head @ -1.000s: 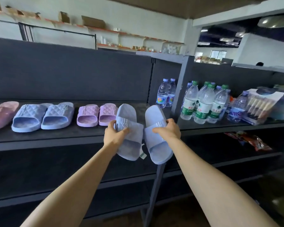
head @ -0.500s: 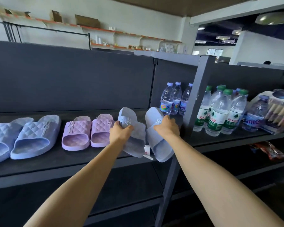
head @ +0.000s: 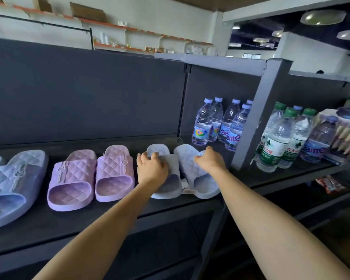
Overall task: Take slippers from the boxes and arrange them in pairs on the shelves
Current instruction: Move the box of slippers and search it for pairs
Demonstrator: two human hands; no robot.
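Observation:
Two pale blue quilted slippers lie side by side on the dark shelf [head: 109,217], toes pointing to the back. My left hand [head: 153,168] grips the strap of the left blue slipper [head: 167,185]. My right hand [head: 210,160] holds the strap of the right blue slipper [head: 202,178]. A white tag [head: 187,188] pokes out between them. To their left stands a lilac pair [head: 91,174], and further left a larger blue slipper [head: 10,184] at the frame's edge.
Water bottles with purple caps [head: 216,122] stand just behind and right of the blue slippers. A grey upright post [head: 257,118] divides the shelf; green-capped bottles [head: 281,138] and boxed goods [head: 346,134] sit beyond it. Lower shelves run beneath.
Both hands have lowered the two blue slippers from the air in front of the shelf down onto its surface, beside the lilac pair. The view has moved closer.

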